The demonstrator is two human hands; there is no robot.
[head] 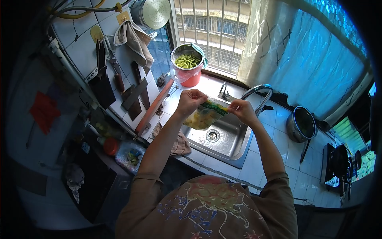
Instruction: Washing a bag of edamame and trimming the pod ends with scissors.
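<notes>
A clear plastic bag [200,119] with a green printed band hangs over the stainless steel sink [234,143]. Pale yellow pieces of food fill its lower part; I cannot tell what they are. My left hand [191,103] pinches one upper corner of the bag. The opposite upper corner is gripped between the fingers of my right hand [242,110]. Below the bag the sink drain [213,136] shows, and the basin looks wet. Behind my right hand arches the chrome faucet [260,88].
Beyond the sink, a red bucket [191,77] supports a metal bowl of green bean pods [188,61]. A brown cloth [180,145] lies at the sink's left edge. Knives and a cleaver [134,96] hang on the left wall. A metal pot [301,125] stands right, near a gas stove [332,167].
</notes>
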